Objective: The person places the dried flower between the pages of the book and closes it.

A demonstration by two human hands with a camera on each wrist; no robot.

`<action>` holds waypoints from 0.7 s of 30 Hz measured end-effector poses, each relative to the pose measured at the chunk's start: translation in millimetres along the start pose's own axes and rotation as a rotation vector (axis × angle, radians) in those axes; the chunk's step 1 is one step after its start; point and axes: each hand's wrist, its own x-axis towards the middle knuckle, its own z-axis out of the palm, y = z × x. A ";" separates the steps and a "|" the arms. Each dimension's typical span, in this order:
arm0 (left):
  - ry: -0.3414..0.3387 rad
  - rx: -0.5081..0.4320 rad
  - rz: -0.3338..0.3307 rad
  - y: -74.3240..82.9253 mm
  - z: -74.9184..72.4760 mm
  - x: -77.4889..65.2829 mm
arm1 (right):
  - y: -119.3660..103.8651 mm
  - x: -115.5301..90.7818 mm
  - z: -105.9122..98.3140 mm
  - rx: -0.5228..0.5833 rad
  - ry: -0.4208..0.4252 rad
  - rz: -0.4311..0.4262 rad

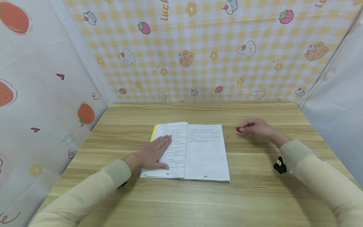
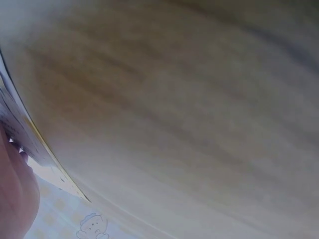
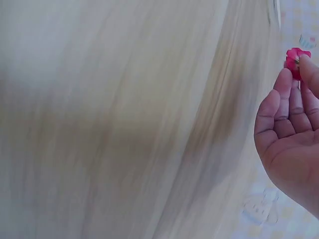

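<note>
An open book (image 1: 207, 160) lies on the wooden table, printed text on both pages and a yellow edge at its left. My left hand (image 1: 154, 153) rests flat on the left page, fingers straight and thumb spread. To the right of the book, my right hand (image 1: 259, 128) pinches a small red flower (image 1: 239, 129) between thumb and fingertips. In the right wrist view the red petals of this flower (image 3: 294, 52) show at the fingertips. Only part of the left hand (image 2: 17, 194) appears in the left wrist view, beside the book's edge.
The wooden table (image 1: 181, 201) reaches back to a yellow checked cloth (image 1: 210, 69) with cartoon prints. A white patterned sheet (image 1: 51, 104) hangs at the left, and a pale sheet (image 1: 340, 88) at the right. A black device (image 1: 280, 166) sits by the right cuff.
</note>
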 end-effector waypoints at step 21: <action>0.014 -0.003 -0.005 -2.1 5.3 0.4 | -62.5 17.0 87.1 0.131 -0.150 -0.060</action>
